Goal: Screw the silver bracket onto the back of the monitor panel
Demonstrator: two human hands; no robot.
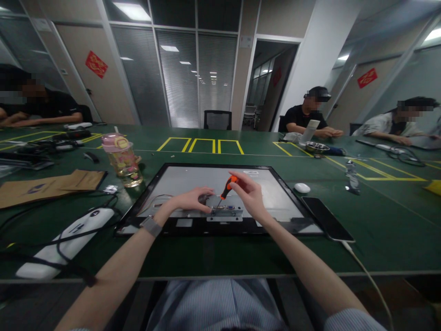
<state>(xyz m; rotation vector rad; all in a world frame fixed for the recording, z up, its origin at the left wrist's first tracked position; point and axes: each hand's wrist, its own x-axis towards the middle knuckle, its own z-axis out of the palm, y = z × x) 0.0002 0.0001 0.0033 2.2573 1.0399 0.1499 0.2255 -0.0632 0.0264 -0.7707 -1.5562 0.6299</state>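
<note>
An orange-and-black screwdriver (228, 187) is gripped near the top of its handle by my right hand (251, 195). Its shaft slants down and left to a metal bracket (225, 218) with ports, at the near side of a flat display panel (175, 179). My left hand (193, 200) rests on the panel just left of the bracket, thumb and fingers apart. A small dark part (204, 198) shows between them; whether they touch it I cannot tell. The screwdriver's tip meets the bracket's left end, too small to see exactly.
Left of the panel are a pink-lidded cup (122, 158), a brown paper bag (48, 187) and a white power strip (69, 241) with black cables. On the right lie a white mouse-like object (302, 188) and a phone (327, 219) on a cable. Several people sit across the green table (220, 257).
</note>
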